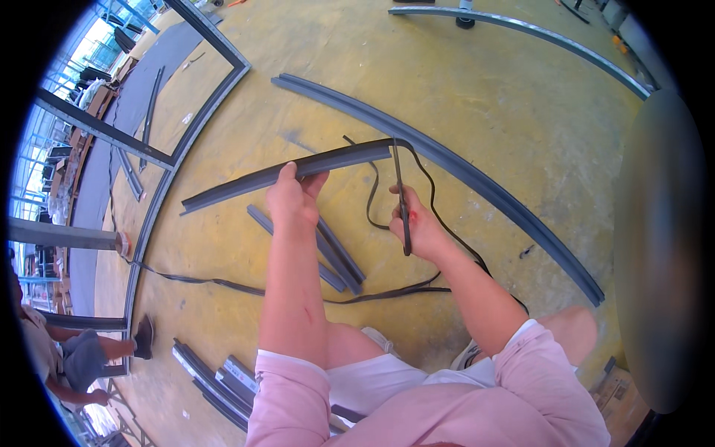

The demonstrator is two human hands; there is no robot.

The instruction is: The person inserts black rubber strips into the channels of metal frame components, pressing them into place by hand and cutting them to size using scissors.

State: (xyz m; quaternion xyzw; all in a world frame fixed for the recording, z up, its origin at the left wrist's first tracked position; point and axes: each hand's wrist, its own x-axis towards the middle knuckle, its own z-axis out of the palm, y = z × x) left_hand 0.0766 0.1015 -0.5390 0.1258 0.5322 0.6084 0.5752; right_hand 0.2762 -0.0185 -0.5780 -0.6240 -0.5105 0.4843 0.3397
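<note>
Far left of the long grey rail (477, 176), a co-worker (82, 354) is showing at the view edge, dark shoe on the floor. Between co-worker and rail, but further up, a big metal frame (106, 130) is lying over floor and grey matting. Well below-left of the rail, a bundle of grey profiles (216, 384) is lying near the person's pink sleeve.

Left of the rail and apart from it: left hand (298, 194) is clamping the dark profile (346, 156) around its middle, thumb on the near side. Profile is slanting up toward the rail, its right end being the closer one. Below it, also left of the rail, short grey profiles (340, 253) are lying on the yellow floor.

Right hand (417, 227), just left of the rail's middle as seen here, is closing around a slim dark tool (400, 171). Tool is pointing up at the profile's right end; can't tell if it's touching, or which kind of tool it is. A black flexible strip (408, 144) is bending off that end and looping down on the rail's left side.

Up-right of the rail, a thin metal bar (521, 28) is curving across; below its right end, a cardboard box (622, 398) is sitting.
</note>
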